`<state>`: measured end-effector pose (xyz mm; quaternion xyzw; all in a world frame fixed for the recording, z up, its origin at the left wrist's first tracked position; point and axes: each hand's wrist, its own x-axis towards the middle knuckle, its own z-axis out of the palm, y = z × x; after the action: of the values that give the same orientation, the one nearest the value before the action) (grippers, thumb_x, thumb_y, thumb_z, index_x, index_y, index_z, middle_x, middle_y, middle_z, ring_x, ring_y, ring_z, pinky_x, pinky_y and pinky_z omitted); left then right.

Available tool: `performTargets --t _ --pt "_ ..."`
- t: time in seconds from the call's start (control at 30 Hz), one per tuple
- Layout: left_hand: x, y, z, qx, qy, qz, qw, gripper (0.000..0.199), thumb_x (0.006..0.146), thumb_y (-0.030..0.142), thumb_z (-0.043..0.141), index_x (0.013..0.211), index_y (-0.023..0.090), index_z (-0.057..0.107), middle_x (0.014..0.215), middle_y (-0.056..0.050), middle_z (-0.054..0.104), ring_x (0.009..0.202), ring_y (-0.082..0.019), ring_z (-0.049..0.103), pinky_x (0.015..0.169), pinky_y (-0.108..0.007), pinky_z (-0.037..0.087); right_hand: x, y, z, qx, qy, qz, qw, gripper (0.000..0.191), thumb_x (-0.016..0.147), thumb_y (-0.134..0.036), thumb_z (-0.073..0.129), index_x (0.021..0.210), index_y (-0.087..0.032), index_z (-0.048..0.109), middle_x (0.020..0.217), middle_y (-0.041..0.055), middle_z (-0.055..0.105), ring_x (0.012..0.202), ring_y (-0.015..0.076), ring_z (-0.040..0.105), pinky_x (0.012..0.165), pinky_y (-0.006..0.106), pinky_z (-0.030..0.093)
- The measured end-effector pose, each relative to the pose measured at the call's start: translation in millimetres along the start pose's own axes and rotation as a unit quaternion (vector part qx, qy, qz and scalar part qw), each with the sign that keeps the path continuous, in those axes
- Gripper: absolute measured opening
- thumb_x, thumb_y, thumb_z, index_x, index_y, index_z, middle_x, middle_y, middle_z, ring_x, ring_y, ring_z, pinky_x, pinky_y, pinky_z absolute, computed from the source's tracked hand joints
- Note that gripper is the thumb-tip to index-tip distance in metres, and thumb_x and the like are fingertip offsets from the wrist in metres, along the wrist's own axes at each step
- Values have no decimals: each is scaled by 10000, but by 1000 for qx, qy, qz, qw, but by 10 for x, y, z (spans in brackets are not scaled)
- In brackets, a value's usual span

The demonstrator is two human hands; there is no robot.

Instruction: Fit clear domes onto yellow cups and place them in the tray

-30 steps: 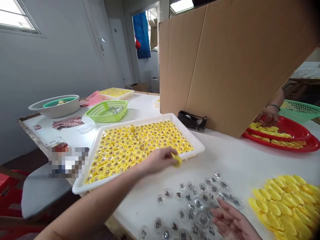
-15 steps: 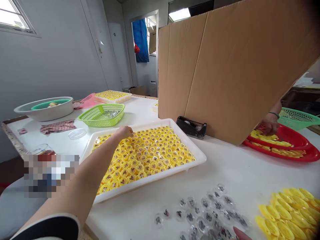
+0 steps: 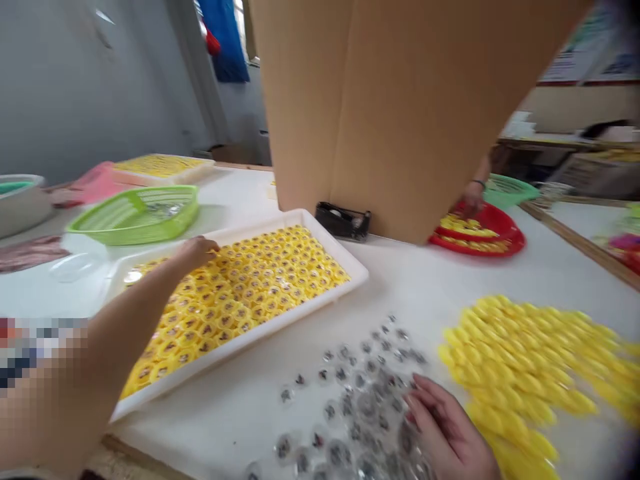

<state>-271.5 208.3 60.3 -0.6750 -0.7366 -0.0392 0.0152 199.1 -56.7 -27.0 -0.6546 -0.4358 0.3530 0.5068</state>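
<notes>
My left hand [image 3: 199, 253] reaches over the far side of a white tray [image 3: 280, 327] filled with round yellow pieces [image 3: 265, 273] bearing small printed figures. Its fingers are pinched at the pieces; what they hold is too small to tell. At the lower right, my right hand [image 3: 450, 427] is closed, thumb against fingers, at the edge of a scatter of clear printed discs [image 3: 345, 400]. Whether something sits between its fingertips is unclear. Right of that hand lies a spread of plain yellow pieces [image 3: 520, 360].
A cardboard sheet [image 3: 390, 120] stands behind the tray, with a black tape dispenser [image 3: 343, 221] at its foot. A green basket [image 3: 135, 217] is at the left. Another person's hand [image 3: 471, 198] is over a red tray [image 3: 505, 247] at the right.
The view has turned right and down. My right hand has come fully into view beside the clear discs, and more plain yellow pieces show. My left hand remains over the tray.
</notes>
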Motion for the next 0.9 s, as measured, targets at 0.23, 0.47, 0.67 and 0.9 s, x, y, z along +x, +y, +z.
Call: performTargets --t 0.23,0.47,0.67,0.9 --pt "-142 307 -223 -2 57 20 998 529 790 545 421 1144 213 631 883 -13 611 739 -124 542 812 -265 421 385 -443 -392 -404 -42 -163 899 240 903 -211 411 976 -169 635 971 93 647 910 197 612 794 289 469" --pt "-1223 1584 -436 -194 141 292 926 318 823 427 497 1006 239 677 1018 -27 650 856 -165 612 821 -272 477 770 -554 -313 -557 -161 -126 805 197 802 -26 491 890 -127 636 872 106 613 819 200 596 678 268 395" --pt "-1818 2375 -114 -273 -16 378 884 255 839 310 510 1001 205 675 1009 -73 663 916 -206 619 847 -329 489 668 -500 -232 -567 -160 -117 799 161 843 -91 479 911 -101 625 953 154 595 883 239 591 724 302 389" --pt "-1858 3127 9 -307 -108 368 871 278 804 246 536 1044 188 664 998 -58 663 813 -177 618 728 -269 497 159 -553 -340 -513 -165 -131 832 162 812 -152 528 968 -160 573 945 85 587 846 216 586 705 293 410"
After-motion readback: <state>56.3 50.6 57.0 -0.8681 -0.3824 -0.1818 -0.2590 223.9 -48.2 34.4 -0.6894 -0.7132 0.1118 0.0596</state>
